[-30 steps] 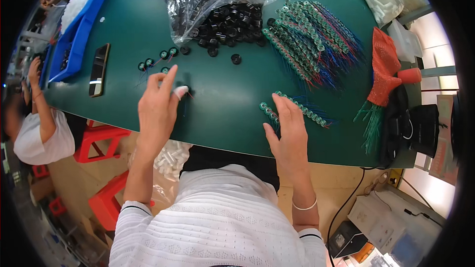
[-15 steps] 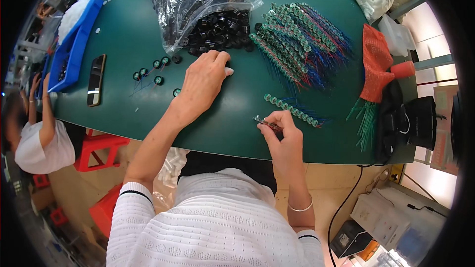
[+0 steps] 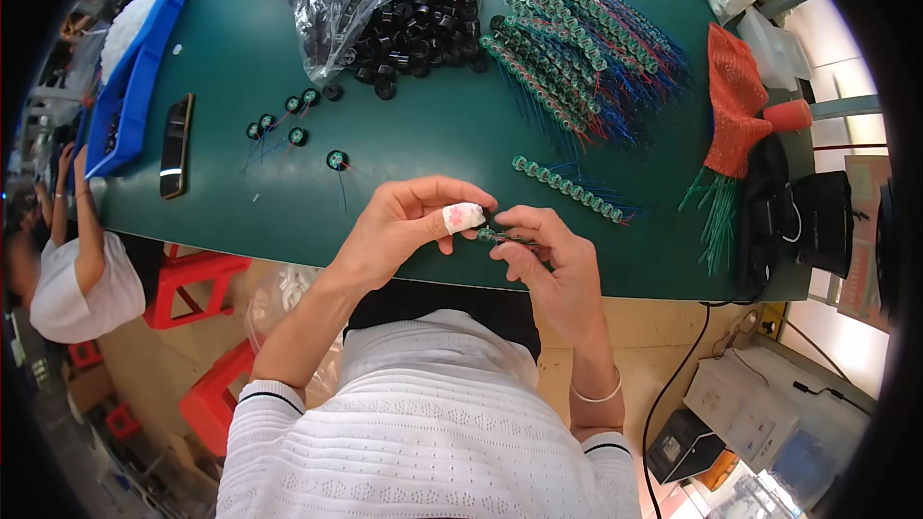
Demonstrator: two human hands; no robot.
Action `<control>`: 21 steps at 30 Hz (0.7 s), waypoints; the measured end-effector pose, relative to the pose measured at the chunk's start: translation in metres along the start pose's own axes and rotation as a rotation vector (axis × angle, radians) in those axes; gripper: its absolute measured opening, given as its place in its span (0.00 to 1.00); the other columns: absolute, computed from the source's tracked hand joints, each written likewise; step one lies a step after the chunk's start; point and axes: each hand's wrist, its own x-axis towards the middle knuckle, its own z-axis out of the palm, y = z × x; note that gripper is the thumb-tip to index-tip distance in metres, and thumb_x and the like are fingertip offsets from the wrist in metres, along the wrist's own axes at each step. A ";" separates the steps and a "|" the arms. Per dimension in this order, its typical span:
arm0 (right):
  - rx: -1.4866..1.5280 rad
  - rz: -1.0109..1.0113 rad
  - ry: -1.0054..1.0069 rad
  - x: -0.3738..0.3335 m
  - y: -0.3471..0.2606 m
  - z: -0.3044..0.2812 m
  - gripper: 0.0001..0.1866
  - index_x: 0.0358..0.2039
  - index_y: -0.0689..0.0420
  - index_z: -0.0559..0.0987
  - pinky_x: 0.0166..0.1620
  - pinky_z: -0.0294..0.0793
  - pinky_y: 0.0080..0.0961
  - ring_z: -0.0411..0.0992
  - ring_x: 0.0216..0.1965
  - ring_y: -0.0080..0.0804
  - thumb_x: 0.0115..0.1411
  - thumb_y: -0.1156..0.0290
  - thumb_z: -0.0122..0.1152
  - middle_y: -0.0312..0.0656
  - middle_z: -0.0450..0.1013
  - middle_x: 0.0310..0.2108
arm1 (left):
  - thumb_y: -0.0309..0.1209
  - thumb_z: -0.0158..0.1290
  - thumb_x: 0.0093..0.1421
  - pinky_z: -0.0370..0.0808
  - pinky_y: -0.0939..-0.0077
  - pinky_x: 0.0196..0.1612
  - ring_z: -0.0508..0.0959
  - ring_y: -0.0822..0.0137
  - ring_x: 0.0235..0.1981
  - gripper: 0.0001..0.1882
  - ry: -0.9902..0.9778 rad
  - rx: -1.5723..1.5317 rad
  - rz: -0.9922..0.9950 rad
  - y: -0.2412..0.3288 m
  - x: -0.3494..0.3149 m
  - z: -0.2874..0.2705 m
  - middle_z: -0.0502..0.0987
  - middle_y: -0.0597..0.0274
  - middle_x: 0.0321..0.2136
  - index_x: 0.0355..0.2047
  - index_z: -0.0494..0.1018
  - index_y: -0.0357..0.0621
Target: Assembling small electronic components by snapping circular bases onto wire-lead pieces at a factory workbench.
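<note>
My left hand (image 3: 399, 226) pinches a small black round cap (image 3: 485, 218) between its fingers, mostly hidden behind the thumb, which wears a white wrap (image 3: 463, 218). Close against it, my right hand (image 3: 553, 255) is closed on a small green circuit board (image 3: 486, 234) with thin wires that run back into the palm. The two pieces meet or nearly meet; whether they touch I cannot tell. Beyond the hands, a clear plastic bag (image 3: 327, 0) spills many black caps (image 3: 404, 34). Several caps with green boards inside (image 3: 337, 160) lie to the left, wires trailing.
A strip of joined green boards (image 3: 567, 190) lies right of my hands, below a large wired pile (image 3: 577, 58). Leftward are a phone (image 3: 176, 146) and a blue tray (image 3: 135, 96). An orange mesh bundle (image 3: 734, 101) sits far right. Another person (image 3: 87, 274) works at the left.
My left hand has come back from the spilled caps to my right hand, now with a black cap in its fingers. My right hand has turned slightly and stays near the table's front edge.
</note>
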 end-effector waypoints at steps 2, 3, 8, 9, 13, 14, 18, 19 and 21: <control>0.009 0.034 0.013 -0.001 0.001 0.000 0.09 0.40 0.60 0.77 0.26 0.70 0.18 0.69 0.22 0.21 0.59 0.75 0.62 0.38 0.75 0.26 | 0.28 0.54 0.63 0.75 0.84 0.33 0.78 0.78 0.37 0.13 -0.019 -0.031 0.000 -0.002 -0.001 -0.001 0.80 0.61 0.40 0.46 0.77 0.36; -0.078 0.038 -0.006 -0.001 0.003 -0.003 0.08 0.40 0.60 0.77 0.27 0.70 0.19 0.71 0.23 0.22 0.59 0.75 0.63 0.40 0.76 0.27 | 0.30 0.53 0.64 0.75 0.83 0.35 0.78 0.77 0.38 0.13 -0.004 -0.027 -0.020 -0.001 -0.002 0.000 0.80 0.61 0.40 0.47 0.77 0.36; -0.133 -0.053 0.005 -0.004 0.005 -0.001 0.09 0.39 0.59 0.77 0.29 0.71 0.21 0.73 0.25 0.25 0.58 0.75 0.64 0.42 0.76 0.27 | 0.29 0.52 0.65 0.77 0.82 0.39 0.79 0.74 0.41 0.15 0.018 0.018 -0.036 -0.005 -0.007 0.000 0.80 0.61 0.42 0.50 0.75 0.37; -0.147 -0.062 -0.001 -0.002 0.004 -0.001 0.09 0.39 0.59 0.76 0.29 0.71 0.22 0.73 0.25 0.26 0.58 0.75 0.64 0.42 0.76 0.26 | 0.28 0.52 0.65 0.77 0.82 0.40 0.79 0.74 0.42 0.15 0.005 0.020 -0.022 -0.005 -0.008 0.000 0.79 0.61 0.42 0.51 0.74 0.36; -0.197 -0.044 -0.022 -0.001 0.000 -0.001 0.09 0.38 0.59 0.76 0.29 0.71 0.22 0.73 0.24 0.29 0.57 0.75 0.64 0.42 0.76 0.26 | 0.25 0.51 0.65 0.77 0.82 0.40 0.80 0.72 0.41 0.15 -0.025 0.045 -0.046 -0.005 -0.011 -0.002 0.79 0.60 0.43 0.51 0.71 0.35; -0.198 -0.042 -0.020 -0.001 0.001 -0.001 0.09 0.38 0.59 0.76 0.29 0.71 0.22 0.73 0.24 0.29 0.57 0.75 0.64 0.42 0.76 0.26 | 0.25 0.51 0.65 0.77 0.82 0.40 0.80 0.72 0.41 0.15 -0.027 0.044 -0.048 -0.004 -0.011 -0.002 0.79 0.60 0.43 0.51 0.71 0.35; -0.212 -0.031 -0.053 0.000 0.004 -0.002 0.08 0.37 0.61 0.76 0.29 0.70 0.19 0.71 0.24 0.24 0.57 0.77 0.63 0.39 0.76 0.25 | 0.27 0.50 0.66 0.77 0.83 0.40 0.79 0.73 0.41 0.13 -0.021 0.072 -0.037 -0.003 -0.014 0.002 0.79 0.61 0.41 0.49 0.72 0.35; -0.199 -0.043 -0.058 0.000 0.005 -0.002 0.07 0.36 0.64 0.77 0.29 0.69 0.15 0.70 0.24 0.18 0.56 0.80 0.63 0.37 0.75 0.26 | 0.27 0.50 0.66 0.77 0.83 0.40 0.79 0.74 0.41 0.13 -0.015 0.087 -0.030 -0.003 -0.015 0.003 0.79 0.62 0.40 0.49 0.73 0.35; -0.197 -0.030 -0.062 0.002 0.003 -0.002 0.07 0.36 0.64 0.77 0.29 0.69 0.15 0.70 0.24 0.18 0.56 0.80 0.63 0.37 0.75 0.25 | 0.27 0.50 0.66 0.77 0.81 0.40 0.79 0.72 0.42 0.13 -0.012 0.129 -0.012 -0.002 -0.015 0.003 0.79 0.59 0.41 0.48 0.73 0.34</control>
